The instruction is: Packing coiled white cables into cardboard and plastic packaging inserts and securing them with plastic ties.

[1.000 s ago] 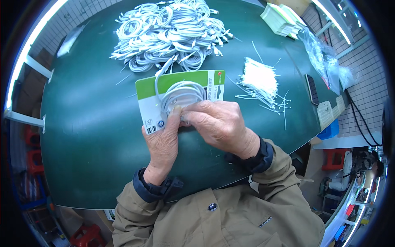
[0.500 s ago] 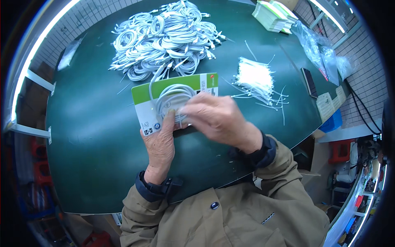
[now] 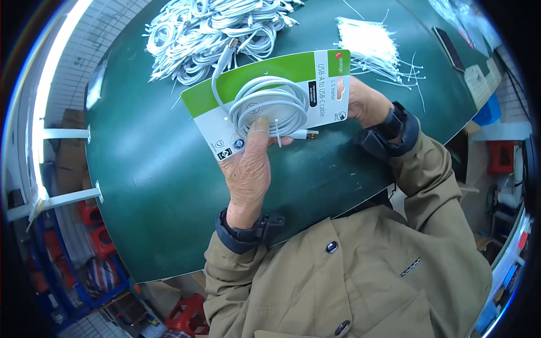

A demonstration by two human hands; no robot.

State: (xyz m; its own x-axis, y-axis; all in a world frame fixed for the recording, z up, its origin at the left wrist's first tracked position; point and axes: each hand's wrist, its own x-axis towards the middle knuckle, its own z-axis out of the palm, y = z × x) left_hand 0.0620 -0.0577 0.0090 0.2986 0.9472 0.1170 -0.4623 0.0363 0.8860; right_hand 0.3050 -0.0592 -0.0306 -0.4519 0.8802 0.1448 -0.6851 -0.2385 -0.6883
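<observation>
L hand [image 3: 248, 172] pinches a green & white card [image 3: 282, 67] w/ a coiled light-grey cable [image 3: 301, 104] lying on its front: thumb in front, over the near strands of the coil, other fingers mostly behind the card. A fingertip shows just past the card's near edge, beside a thin white tie [image 3: 277, 135] that goes round the coil's near side. One plug [image 3: 306, 134] (metal end bare) sticks out to the right there; the other plug [image 3: 226, 55] points far, past the card's far edge.

R hand [image 3: 369, 104] is at the card's right end, partly behind it. Its fingertips are hidden, so can't tell if they're pressed tog. or spread.

Card & coil are held up over the dark green table [image 3: 169, 208], approx. mid-scene, tilted w/ the right end farther. A big heap of similar cables [image 3: 220, 28] lies on the far left side of the table; a bundle of white ties [image 3: 366, 39] is far right (some loose ones stray off it). Farther right, a dark phone [image 3: 449, 49] lies near the table's edge, w/ a clear plastic bag [image 3: 468, 22] beyond.
</observation>
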